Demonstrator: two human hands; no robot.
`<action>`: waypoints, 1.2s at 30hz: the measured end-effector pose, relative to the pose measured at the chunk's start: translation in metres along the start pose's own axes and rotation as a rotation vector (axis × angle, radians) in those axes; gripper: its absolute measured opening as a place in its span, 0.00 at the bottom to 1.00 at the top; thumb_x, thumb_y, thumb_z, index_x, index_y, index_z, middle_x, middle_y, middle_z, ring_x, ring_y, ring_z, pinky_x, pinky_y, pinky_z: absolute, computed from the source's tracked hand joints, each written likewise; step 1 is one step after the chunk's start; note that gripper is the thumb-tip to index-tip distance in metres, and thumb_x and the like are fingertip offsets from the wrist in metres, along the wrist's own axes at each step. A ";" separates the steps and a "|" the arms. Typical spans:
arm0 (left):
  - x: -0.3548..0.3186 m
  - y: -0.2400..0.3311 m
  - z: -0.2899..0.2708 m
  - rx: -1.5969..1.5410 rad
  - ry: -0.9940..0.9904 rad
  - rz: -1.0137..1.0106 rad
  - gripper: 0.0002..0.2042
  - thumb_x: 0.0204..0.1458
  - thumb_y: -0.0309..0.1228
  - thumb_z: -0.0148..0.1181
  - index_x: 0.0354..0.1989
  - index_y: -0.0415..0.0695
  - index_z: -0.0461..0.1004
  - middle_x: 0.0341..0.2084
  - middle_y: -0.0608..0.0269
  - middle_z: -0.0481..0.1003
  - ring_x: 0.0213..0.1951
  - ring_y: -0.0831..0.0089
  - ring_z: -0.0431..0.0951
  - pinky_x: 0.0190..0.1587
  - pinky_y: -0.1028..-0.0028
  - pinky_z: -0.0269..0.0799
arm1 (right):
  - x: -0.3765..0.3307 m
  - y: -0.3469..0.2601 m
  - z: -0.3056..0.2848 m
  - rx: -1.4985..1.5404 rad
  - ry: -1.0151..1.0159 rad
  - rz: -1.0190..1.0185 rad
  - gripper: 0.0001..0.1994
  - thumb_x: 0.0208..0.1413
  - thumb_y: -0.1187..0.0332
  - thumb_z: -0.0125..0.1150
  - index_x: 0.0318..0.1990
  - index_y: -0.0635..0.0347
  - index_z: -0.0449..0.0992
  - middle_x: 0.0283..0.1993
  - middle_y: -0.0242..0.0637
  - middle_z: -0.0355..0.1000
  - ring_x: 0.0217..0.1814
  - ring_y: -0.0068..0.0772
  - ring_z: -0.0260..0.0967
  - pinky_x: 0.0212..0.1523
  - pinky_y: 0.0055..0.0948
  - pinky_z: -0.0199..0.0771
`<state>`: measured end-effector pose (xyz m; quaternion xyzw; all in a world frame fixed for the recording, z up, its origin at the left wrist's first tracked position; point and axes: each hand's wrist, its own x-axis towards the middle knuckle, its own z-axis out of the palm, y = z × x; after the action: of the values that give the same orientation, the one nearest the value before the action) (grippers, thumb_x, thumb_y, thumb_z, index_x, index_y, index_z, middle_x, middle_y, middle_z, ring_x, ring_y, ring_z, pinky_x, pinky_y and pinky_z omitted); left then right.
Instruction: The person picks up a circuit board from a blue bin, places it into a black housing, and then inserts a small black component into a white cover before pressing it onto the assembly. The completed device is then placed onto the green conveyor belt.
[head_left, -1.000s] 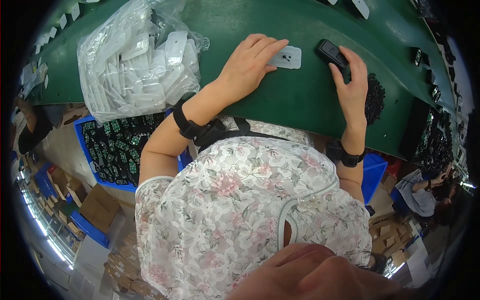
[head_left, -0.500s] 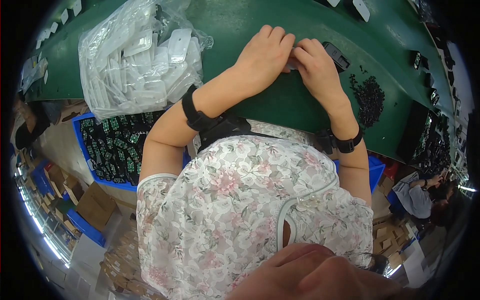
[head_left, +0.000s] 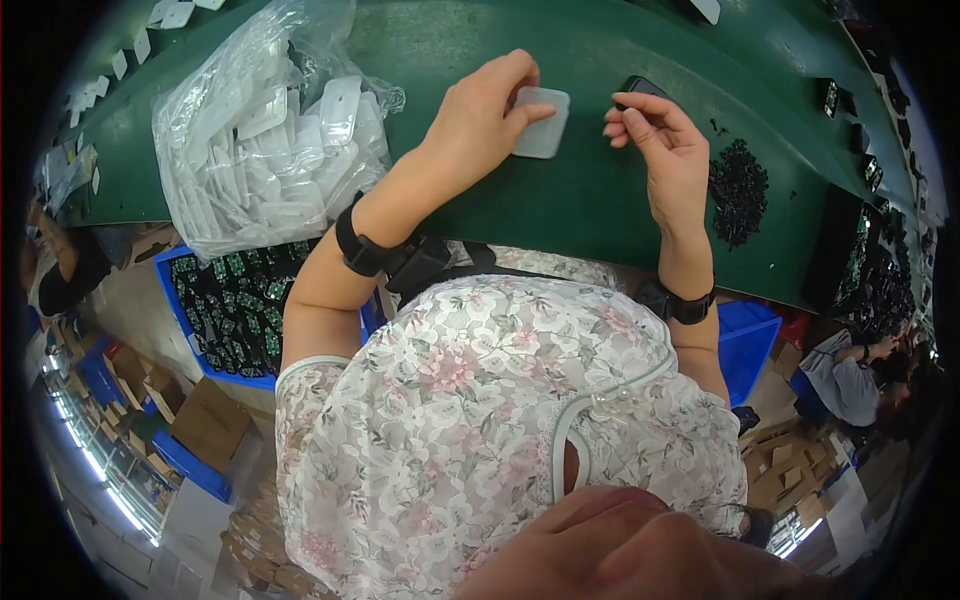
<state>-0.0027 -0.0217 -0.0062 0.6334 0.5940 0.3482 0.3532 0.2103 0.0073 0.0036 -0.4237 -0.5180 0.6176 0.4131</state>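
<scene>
My left hand (head_left: 488,112) grips a translucent white plastic cover (head_left: 541,140), a flat piece with rounded corners, by its left side above the green table. Its thumb lies across the face of the cover. To the right, apart from it, my right hand (head_left: 668,140) is closed, fingers curled and thumb near the fingertips. Whatever may be between those fingers is too small to make out. A dark device (head_left: 642,87), partly covered by the right hand, lies just beyond it. Beside that hand a pile of tiny black parts (head_left: 738,192) sits on the table.
A clear plastic bag (head_left: 270,140) full of similar white covers lies at the left on the green table (head_left: 430,50). Below it stands a blue bin (head_left: 205,350) of green circuit boards. More black parts (head_left: 870,285) are heaped at the right. White covers (head_left: 142,45) line the far left.
My hands, together around a small piece before, have come apart. The left now shows the white cover in its grip, and the right has drawn away to the right.
</scene>
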 end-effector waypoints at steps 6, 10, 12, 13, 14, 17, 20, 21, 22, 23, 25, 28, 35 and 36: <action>-0.007 0.019 0.012 0.004 0.122 0.299 0.10 0.47 0.25 0.61 0.39 0.47 0.73 0.26 0.60 0.70 0.25 0.60 0.73 0.26 0.68 0.70 | -0.003 -0.006 0.014 0.077 -0.090 0.004 0.10 0.58 0.77 0.55 0.46 0.70 0.71 0.37 0.41 0.74 0.35 0.24 0.71 0.37 0.20 0.72; -0.011 0.017 0.015 0.149 0.157 0.409 0.08 0.47 0.25 0.62 0.37 0.47 0.75 0.24 0.62 0.69 0.22 0.62 0.73 0.22 0.69 0.70 | -0.004 -0.005 0.015 0.028 -0.115 0.024 0.10 0.57 0.77 0.57 0.46 0.68 0.69 0.35 0.39 0.73 0.34 0.23 0.71 0.36 0.19 0.72; -0.013 0.018 0.015 0.154 0.167 0.404 0.08 0.46 0.25 0.62 0.36 0.47 0.75 0.24 0.61 0.70 0.21 0.62 0.73 0.22 0.69 0.69 | -0.006 -0.006 0.018 0.016 -0.130 0.045 0.11 0.57 0.76 0.58 0.46 0.67 0.69 0.35 0.37 0.73 0.35 0.21 0.71 0.35 0.19 0.72; -0.013 0.018 0.015 0.158 0.177 0.397 0.08 0.46 0.24 0.62 0.36 0.46 0.75 0.24 0.61 0.71 0.21 0.63 0.73 0.21 0.70 0.69 | -0.007 -0.007 0.021 -0.028 -0.101 0.009 0.09 0.56 0.77 0.58 0.44 0.67 0.71 0.35 0.36 0.73 0.34 0.22 0.71 0.34 0.19 0.72; -0.012 0.016 0.015 0.157 0.179 0.399 0.08 0.46 0.24 0.62 0.36 0.46 0.75 0.24 0.61 0.71 0.21 0.63 0.73 0.21 0.70 0.69 | -0.008 -0.008 0.024 -0.072 -0.071 -0.027 0.07 0.55 0.78 0.58 0.42 0.66 0.72 0.35 0.35 0.73 0.34 0.22 0.71 0.33 0.20 0.71; -0.012 0.016 0.014 -0.113 0.236 0.377 0.06 0.48 0.24 0.61 0.35 0.43 0.74 0.24 0.61 0.72 0.18 0.69 0.72 0.19 0.74 0.67 | -0.004 -0.008 0.020 -0.534 -0.079 -0.428 0.05 0.51 0.79 0.61 0.37 0.64 0.75 0.34 0.36 0.72 0.33 0.27 0.70 0.32 0.24 0.70; -0.019 0.025 0.008 -0.417 0.017 -0.042 0.03 0.52 0.23 0.59 0.34 0.40 0.74 0.23 0.62 0.74 0.16 0.77 0.71 0.18 0.78 0.64 | 0.000 -0.006 0.024 -0.750 -0.057 -0.623 0.05 0.50 0.80 0.61 0.35 0.65 0.75 0.35 0.36 0.70 0.34 0.26 0.68 0.34 0.22 0.69; -0.020 0.023 0.010 -0.472 0.026 -0.056 0.04 0.53 0.24 0.59 0.36 0.40 0.74 0.24 0.65 0.74 0.16 0.81 0.69 0.17 0.82 0.62 | 0.002 -0.004 0.024 -0.750 -0.058 -0.624 0.05 0.50 0.80 0.61 0.35 0.65 0.75 0.35 0.36 0.70 0.34 0.26 0.68 0.34 0.22 0.69; -0.020 0.022 0.012 -0.528 0.033 -0.069 0.05 0.55 0.25 0.59 0.38 0.40 0.74 0.24 0.67 0.73 0.15 0.85 0.68 0.17 0.85 0.60 | 0.006 -0.001 0.025 -0.794 -0.058 -0.692 0.05 0.50 0.80 0.61 0.36 0.65 0.75 0.35 0.37 0.70 0.34 0.27 0.68 0.33 0.22 0.69; -0.020 0.021 0.012 -0.529 0.033 -0.068 0.05 0.55 0.25 0.59 0.38 0.40 0.74 0.24 0.67 0.73 0.15 0.85 0.68 0.17 0.85 0.60 | 0.008 0.000 0.025 -0.838 -0.058 -0.759 0.06 0.50 0.80 0.61 0.36 0.64 0.75 0.35 0.37 0.69 0.34 0.28 0.68 0.33 0.23 0.69; -0.022 0.020 0.011 -0.618 0.002 -0.147 0.06 0.55 0.25 0.58 0.40 0.40 0.73 0.24 0.66 0.73 0.16 0.85 0.69 0.17 0.86 0.59 | 0.008 0.000 0.026 -0.752 -0.083 -0.689 0.05 0.50 0.80 0.61 0.36 0.64 0.75 0.35 0.37 0.69 0.34 0.28 0.68 0.32 0.23 0.69; -0.023 0.022 0.008 -0.644 0.014 -0.152 0.05 0.55 0.24 0.56 0.39 0.37 0.71 0.27 0.61 0.75 0.15 0.80 0.71 0.17 0.81 0.64 | 0.010 -0.001 0.027 -0.628 -0.100 -0.600 0.04 0.51 0.78 0.61 0.35 0.64 0.74 0.35 0.37 0.68 0.33 0.27 0.67 0.32 0.22 0.68; -0.020 0.010 0.015 -0.876 0.120 -0.194 0.10 0.56 0.23 0.54 0.43 0.31 0.65 0.35 0.53 0.74 0.28 0.70 0.81 0.30 0.78 0.77 | 0.004 -0.003 0.034 -0.629 -0.041 -0.537 0.04 0.53 0.75 0.62 0.34 0.64 0.72 0.33 0.33 0.66 0.29 0.22 0.63 0.28 0.19 0.64; -0.020 0.008 0.013 -0.904 0.092 -0.244 0.09 0.57 0.23 0.54 0.42 0.31 0.66 0.35 0.53 0.74 0.31 0.68 0.81 0.33 0.78 0.78 | 0.003 -0.001 0.036 -0.628 -0.042 -0.535 0.04 0.53 0.75 0.62 0.34 0.64 0.72 0.33 0.33 0.66 0.29 0.22 0.63 0.28 0.19 0.64</action>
<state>0.0118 -0.0426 -0.0066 0.3255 0.4679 0.5555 0.6055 0.1753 0.0002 0.0081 -0.3668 -0.7814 0.3089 0.3993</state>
